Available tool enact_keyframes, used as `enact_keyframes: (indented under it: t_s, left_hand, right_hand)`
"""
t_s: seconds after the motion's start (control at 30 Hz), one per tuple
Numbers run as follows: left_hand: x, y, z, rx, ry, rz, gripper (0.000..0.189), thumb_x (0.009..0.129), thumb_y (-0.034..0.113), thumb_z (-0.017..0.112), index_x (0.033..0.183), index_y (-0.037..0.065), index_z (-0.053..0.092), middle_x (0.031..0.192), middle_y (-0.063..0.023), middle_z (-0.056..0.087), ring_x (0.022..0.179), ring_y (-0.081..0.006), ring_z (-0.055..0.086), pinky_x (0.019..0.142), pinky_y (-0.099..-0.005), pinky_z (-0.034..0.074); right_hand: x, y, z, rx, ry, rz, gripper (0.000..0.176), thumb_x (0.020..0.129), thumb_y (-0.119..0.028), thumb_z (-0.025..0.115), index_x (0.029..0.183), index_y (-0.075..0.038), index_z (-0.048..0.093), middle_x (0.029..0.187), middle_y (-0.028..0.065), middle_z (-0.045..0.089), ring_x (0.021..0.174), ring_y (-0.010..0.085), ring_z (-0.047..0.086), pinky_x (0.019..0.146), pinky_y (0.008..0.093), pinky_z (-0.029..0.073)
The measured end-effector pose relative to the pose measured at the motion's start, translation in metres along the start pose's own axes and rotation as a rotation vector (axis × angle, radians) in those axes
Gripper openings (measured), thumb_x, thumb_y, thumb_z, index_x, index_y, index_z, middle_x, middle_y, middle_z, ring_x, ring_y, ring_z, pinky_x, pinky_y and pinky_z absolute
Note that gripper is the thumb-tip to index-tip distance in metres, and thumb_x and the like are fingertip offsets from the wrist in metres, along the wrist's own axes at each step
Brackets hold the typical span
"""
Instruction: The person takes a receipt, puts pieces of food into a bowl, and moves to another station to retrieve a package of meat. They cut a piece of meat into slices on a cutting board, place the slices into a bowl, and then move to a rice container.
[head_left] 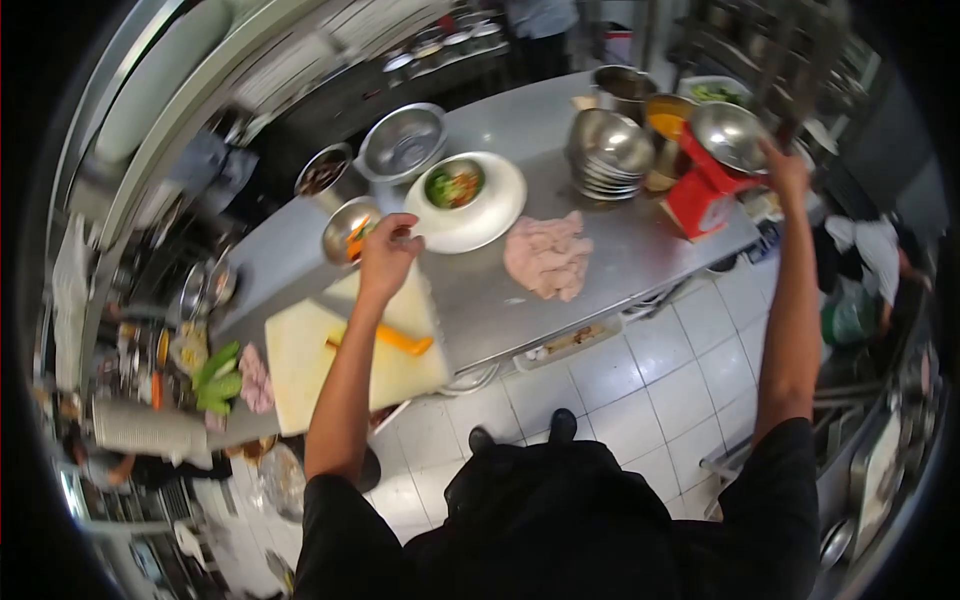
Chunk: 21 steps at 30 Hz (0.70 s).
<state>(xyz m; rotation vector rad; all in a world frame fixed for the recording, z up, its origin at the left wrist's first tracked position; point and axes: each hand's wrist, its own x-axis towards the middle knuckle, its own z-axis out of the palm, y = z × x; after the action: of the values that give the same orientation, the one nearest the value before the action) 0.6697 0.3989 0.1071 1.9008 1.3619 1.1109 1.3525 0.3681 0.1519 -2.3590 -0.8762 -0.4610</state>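
Observation:
My right hand [786, 166] reaches out to the right and grips the rim of a steel bowl [728, 136]. That bowl sits on top of a red kitchen scale [698, 204]. My left hand [388, 252] is over the near side of the counter with its fingers curled in; what they hold, if anything, is too small to make out. Beside it is a steel bowl with orange pieces [352, 232]. Below the left forearm, an orange vegetable piece [404, 341] lies on a white cutting board [296, 372]. A small bowl of chopped vegetables [454, 184] rests on a white plate [497, 212].
Raw pale meat [549, 254] lies mid-counter. Stacked steel bowls [608, 158] stand behind it, and an empty-looking large bowl [403, 141] is at the back. Green vegetables [217, 378] are at the left. Another person [868, 258] bends at the right.

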Motion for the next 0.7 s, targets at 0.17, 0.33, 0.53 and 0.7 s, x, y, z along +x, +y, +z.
enact_keyframes:
  t_s: [0.17, 0.33, 0.53, 0.7]
  left_hand:
    - [-0.097, -0.03, -0.135, 0.299, 0.138, -0.237, 0.041, 0.072, 0.001, 0.068, 0.113, 0.005, 0.065, 0.107, -0.0114, 0.066, 0.097, -0.0185, 0.062, 0.079, -0.0322, 0.053]
    - [-0.155, -0.044, -0.165, 0.51, 0.021, -0.162, 0.05, 0.064, -0.006, 0.063, 0.113, 0.005, 0.065, 0.118, -0.0163, 0.062, 0.112, -0.0338, 0.057, 0.098, -0.0389, 0.046]
    - [-0.161, -0.087, -0.155, 0.72, -0.233, -0.126, 0.059, 0.065, -0.008, 0.064, 0.122, 0.008, 0.063, 0.132, -0.0149, 0.054, 0.13, -0.0339, 0.045, 0.107, -0.04, 0.04]
    - [-0.155, -0.115, -0.163, 0.681, -0.362, -0.151, 0.046, 0.07, -0.003, 0.07, 0.115, 0.007, 0.066, 0.114, -0.0132, 0.065, 0.11, -0.0349, 0.059, 0.096, -0.0377, 0.049]
  right_hand:
    - [0.094, 0.059, 0.057, -0.257, -0.245, -0.408, 0.037, 0.079, -0.032, 0.06, 0.084, 0.003, 0.068, 0.076, 0.0194, 0.068, 0.072, 0.0319, 0.067, 0.062, 0.0454, 0.049]
    - [0.13, 0.024, 0.084, 0.485, -0.495, -0.012, 0.049, 0.077, -0.038, 0.063, 0.089, 0.01, 0.067, 0.075, 0.0127, 0.066, 0.068, 0.0226, 0.062, 0.062, 0.0398, 0.046]
    - [0.061, -0.06, 0.114, 0.318, -0.49, -0.287, 0.037, 0.085, -0.034, 0.067, 0.091, 0.003, 0.068, 0.07, 0.0073, 0.064, 0.058, 0.0175, 0.061, 0.055, 0.0315, 0.049]
    - [-0.063, -0.13, 0.039, 0.54, -0.584, -0.007, 0.036, 0.091, -0.038, 0.067, 0.093, -0.002, 0.067, 0.069, 0.0055, 0.062, 0.055, 0.012, 0.06, 0.049, 0.0249, 0.048]
